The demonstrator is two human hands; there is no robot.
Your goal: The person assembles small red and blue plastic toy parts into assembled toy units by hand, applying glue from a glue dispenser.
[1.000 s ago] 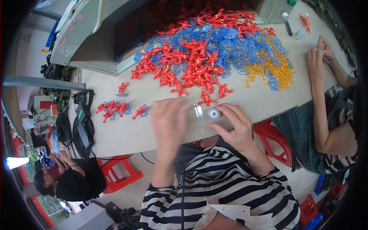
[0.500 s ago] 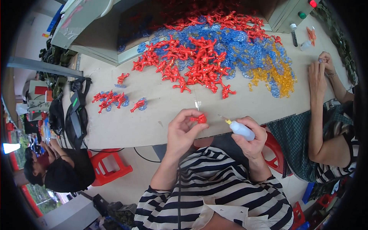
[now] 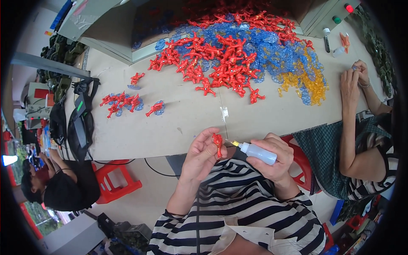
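Observation:
Pinched between the fingertips of my left hand (image 3: pixel 197 158) is a small red plastic figurine (image 3: pixel 218 145), held upright just off the table's front edge. My right hand (image 3: pixel 275 158) is wrapped round a pale squeeze bottle (image 3: pixel 260 154) with a yellow collar and a thin needle tip (image 3: pixel 231 142). The needle points left at the figurine, very near it; whether they touch I cannot tell. Further up the table lies a big heap of red figurines (image 3: pixel 231 63), mixed with see-through blue pieces (image 3: pixel 272 55) and yellow pieces (image 3: pixel 316 87).
Several red figurines on blue pieces (image 3: pixel 121 103) stand at the left of the table (image 3: pixel 182 112). A grey-green metal housing (image 3: pixel 106 46) rises behind. At the right, a co-worker's hands (image 3: pixel 355 78) rest by a marker (image 3: pixel 326 40). Red stools (image 3: pixel 112 180) stand below the edge.
The needle tip has come closer to the figurine, the bottle now lying more level. My left hand has turned the figurine upright and lowered slightly.

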